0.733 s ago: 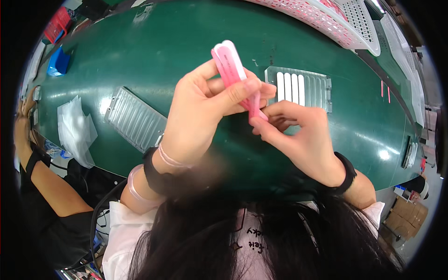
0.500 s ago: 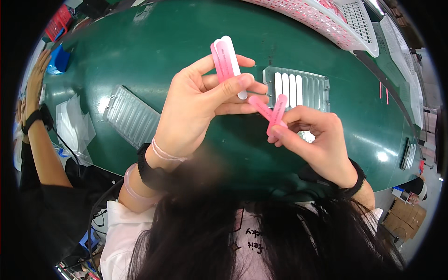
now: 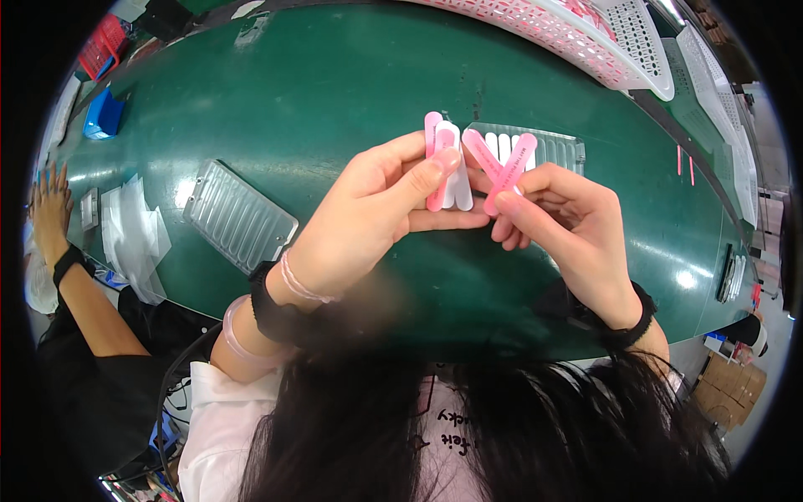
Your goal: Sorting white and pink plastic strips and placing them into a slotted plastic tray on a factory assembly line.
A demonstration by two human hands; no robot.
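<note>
My left hand is closed, thumb and fingers pinching a small fan of pink and white nail files with rounded ends. Close on its right, my right hand pinches two crossed pink nail files near their lower ends. The crossed pair sits almost against the fingertips of my left hand. Behind both hands lies a clear slotted tray, with several white nail files side by side in its left slots. My hands hide the tray's near part.
Another clear slotted tray lies at the left, beside thin clear plastic sheets. Beyond them are a co-worker's hand and a blue holder. A white perforated basket stands at the back right. Two thin pink strips lie far right.
My left hand has come down and to the right with its nail files, their fan now spread differently. My right hand has risen slightly, bringing the crossed pair upward. The co-worker's hand has shifted nearer.
</note>
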